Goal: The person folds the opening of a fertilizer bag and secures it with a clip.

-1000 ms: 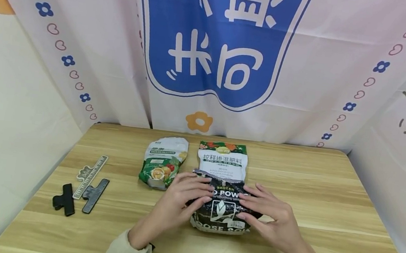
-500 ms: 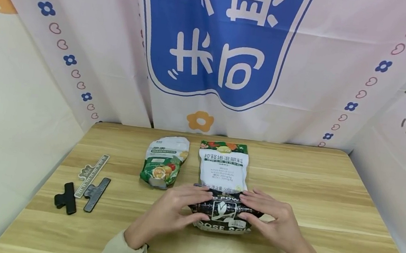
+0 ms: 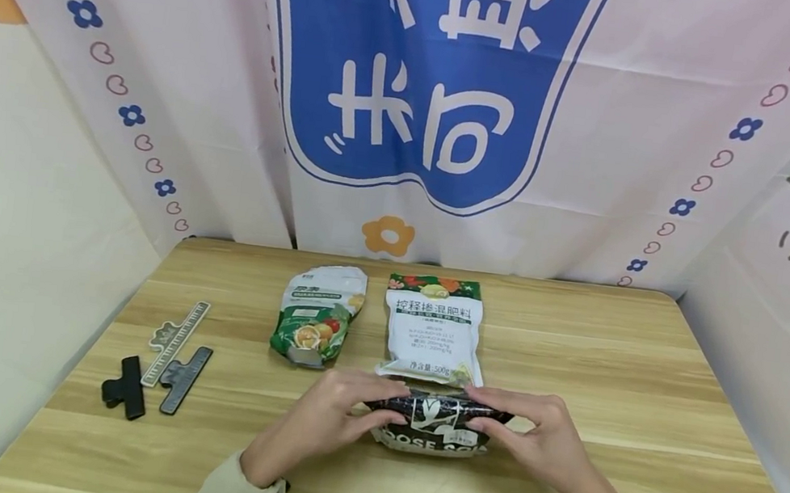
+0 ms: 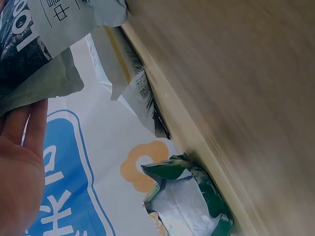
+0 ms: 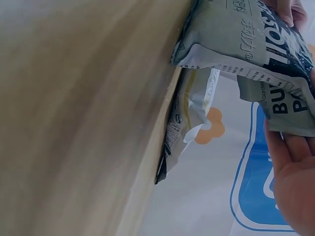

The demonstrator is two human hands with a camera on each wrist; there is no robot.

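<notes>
A black and pale bag of loose soil [image 3: 426, 439] stands near the middle of the table, its top folded down toward the person. On the fold's left end, my left hand [image 3: 317, 417] pinches the bag, thumb in front and fingers behind. My right hand [image 3: 540, 446] grips the other end the same way. Seen from the left wrist, the fingers of the left hand [image 4: 22, 172] lie behind the flap of the soil bag [image 4: 83, 24]. The right wrist view has the right hand [image 5: 298, 182] beneath the flap hanging from the soil bag [image 5: 216, 39].
Just behind the soil bag lies a white fertilizer pouch [image 3: 432, 332]. A green and white pouch [image 3: 317, 319] with fruit pictures is left of it. At the left are a black clip [image 3: 127, 388], a grey clip [image 3: 185, 381] and a clear ruler clip [image 3: 174, 347].
Both hands have rolled the soil bag's top down toward the person, so its upper print is out of sight. More of the white pouch behind now shows.
</notes>
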